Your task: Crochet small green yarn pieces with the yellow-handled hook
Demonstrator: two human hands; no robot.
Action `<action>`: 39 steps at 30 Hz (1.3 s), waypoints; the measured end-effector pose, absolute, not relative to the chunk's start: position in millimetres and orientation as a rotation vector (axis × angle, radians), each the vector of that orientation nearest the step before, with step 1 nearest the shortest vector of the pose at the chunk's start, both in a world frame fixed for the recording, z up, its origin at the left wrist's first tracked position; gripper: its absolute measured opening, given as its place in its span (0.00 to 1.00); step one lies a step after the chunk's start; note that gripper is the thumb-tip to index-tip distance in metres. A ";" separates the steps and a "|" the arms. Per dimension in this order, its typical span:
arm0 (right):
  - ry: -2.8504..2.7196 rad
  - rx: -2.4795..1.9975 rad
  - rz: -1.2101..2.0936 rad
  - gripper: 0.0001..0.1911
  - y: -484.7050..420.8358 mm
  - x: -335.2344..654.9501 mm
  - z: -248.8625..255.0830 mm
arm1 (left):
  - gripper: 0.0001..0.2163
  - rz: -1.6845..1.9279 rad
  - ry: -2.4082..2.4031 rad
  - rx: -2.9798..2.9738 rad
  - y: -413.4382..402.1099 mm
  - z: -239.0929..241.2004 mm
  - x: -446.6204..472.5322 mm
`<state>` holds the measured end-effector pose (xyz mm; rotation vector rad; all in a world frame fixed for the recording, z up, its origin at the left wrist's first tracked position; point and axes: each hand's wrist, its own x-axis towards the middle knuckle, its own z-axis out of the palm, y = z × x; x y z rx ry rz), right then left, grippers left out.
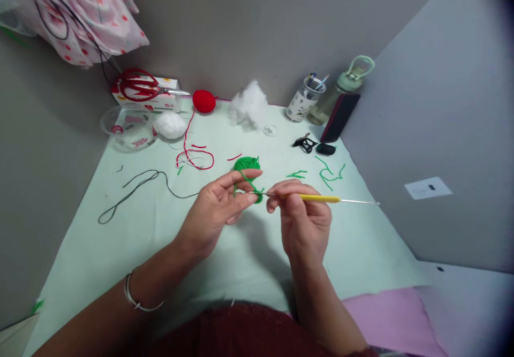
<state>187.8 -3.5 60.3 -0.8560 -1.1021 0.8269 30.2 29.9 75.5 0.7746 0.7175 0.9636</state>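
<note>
Left hand point(214, 207): yours, thumb and fingertips closed in a pinch on a small rounded piece of looped green yarn point(259, 198), held above the table just in front of you. A taut green strand runs from the piece up to your raised fingers.

Right hand point(305, 226): yours, fingers wrapped firmly around a slim crochet hook with a smooth yellow handle point(317, 198); bright metal shafts project from both ends, the left one reaching the green piece.

Directly beyond your left fingers: one plump, strand-wound ball of green yarn point(248, 162), partly hidden by them.

To your right on the table: thin, crooked snippets of green yarn point(297, 174); a black openwork clip point(305, 143); a glossy black oval object point(326, 149) beside it.

To your left: a slack, looping black cord point(134, 188); a loose tangle of red yarn point(195, 167) whose strand leads back to a compact red yarn ball point(204, 101).

Along the rear: a rounded white yarn ball point(171, 126) beside a clear plastic container point(134, 138); red-handled metal scissors point(138, 85) on a printed white carton point(168, 103); a fluffy, irregular white fibre tuft point(249, 105); a transparent cylindrical pen cup point(300, 106); a translucent bottle with a pale green looped lid point(350, 82).

Underneath: a pale green, lightly creased cloth covering point(168, 266).
</note>
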 end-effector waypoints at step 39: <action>-1.460 -1.073 0.261 0.14 -11.6 186.0 57.9 | 0.14 0.872 0.621 0.565 26.4 70.1 35.0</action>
